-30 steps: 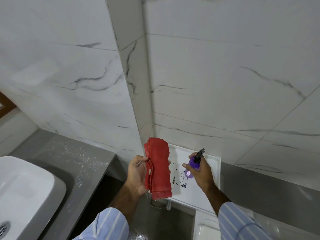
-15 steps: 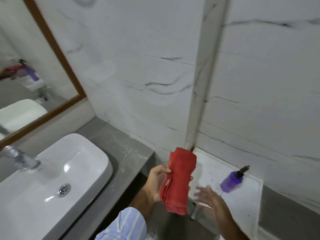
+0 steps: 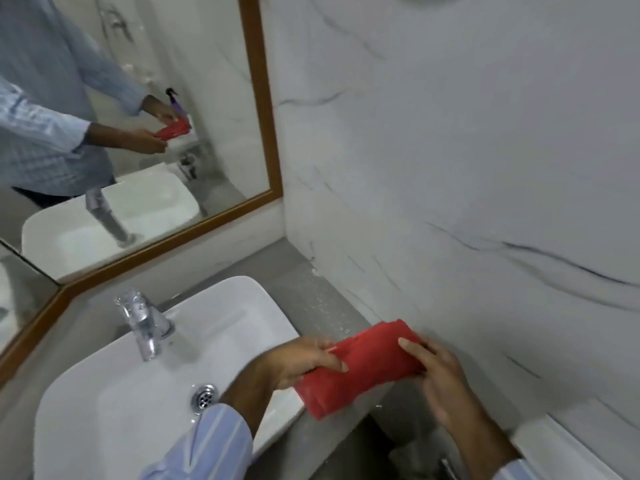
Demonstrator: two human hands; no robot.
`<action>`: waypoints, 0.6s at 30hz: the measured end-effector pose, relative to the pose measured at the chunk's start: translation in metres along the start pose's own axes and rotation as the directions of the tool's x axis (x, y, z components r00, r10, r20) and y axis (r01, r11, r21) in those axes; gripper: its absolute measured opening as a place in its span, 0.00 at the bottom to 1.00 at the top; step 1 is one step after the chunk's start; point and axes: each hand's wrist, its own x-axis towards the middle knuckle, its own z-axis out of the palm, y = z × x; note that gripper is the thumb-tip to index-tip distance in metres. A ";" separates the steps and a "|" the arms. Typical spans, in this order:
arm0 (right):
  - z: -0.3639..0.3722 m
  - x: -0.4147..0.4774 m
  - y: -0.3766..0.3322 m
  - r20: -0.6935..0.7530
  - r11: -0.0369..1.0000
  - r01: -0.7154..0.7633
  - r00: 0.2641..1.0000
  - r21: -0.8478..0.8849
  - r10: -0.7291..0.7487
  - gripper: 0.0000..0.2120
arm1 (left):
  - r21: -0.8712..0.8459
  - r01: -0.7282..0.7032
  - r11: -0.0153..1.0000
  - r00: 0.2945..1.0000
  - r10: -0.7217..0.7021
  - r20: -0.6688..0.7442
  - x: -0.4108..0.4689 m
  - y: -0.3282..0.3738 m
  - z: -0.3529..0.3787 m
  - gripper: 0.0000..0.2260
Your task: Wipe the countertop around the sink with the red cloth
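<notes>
A folded red cloth (image 3: pixel 360 367) is held in the air between both hands, just above the right front corner of the grey countertop (image 3: pixel 304 292). My left hand (image 3: pixel 298 360) pinches its left end and my right hand (image 3: pixel 434 372) grips its right end. The white rectangular sink (image 3: pixel 263 306) stands on the countertop to the left, with a chrome tap (image 3: pixel 145 327) at its back and a drain (image 3: pixel 204 396) in the basin. Water droplets speckle the countertop strip between the sink and the marble wall.
A wood-framed mirror (image 3: pixel 263 109) hangs behind the sink and reflects a person, the cloth and a purple bottle. A marble wall (image 3: pixel 450 168) closes the right side. A white ledge (image 3: pixel 561 441) runs at lower right, below the countertop level.
The view has swung left onto the sink. My right hand left the purple bottle on the white ledge and took hold of the cloth's right end; the cloth now lies crosswise between both hands.
</notes>
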 end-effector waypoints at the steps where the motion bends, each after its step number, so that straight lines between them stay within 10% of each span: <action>1: 0.011 0.011 -0.003 0.017 1.000 0.015 1.000 0.001 -0.015 0.22 | 0.103 -0.035 0.994 0.997 0.041 -0.058 0.001 0.011 -0.018 0.11; 9: 0.086 0.098 -0.020 0.074 0.842 0.255 0.965 -0.475 -0.250 0.19 | 0.769 -0.055 0.637 0.862 0.419 -0.286 0.054 0.098 -0.133 0.09; 18: 0.140 0.194 0.076 0.535 0.049 0.583 0.772 -0.811 -0.343 0.13 | 0.971 0.211 0.116 0.886 0.397 -0.240 0.136 0.058 -0.200 0.09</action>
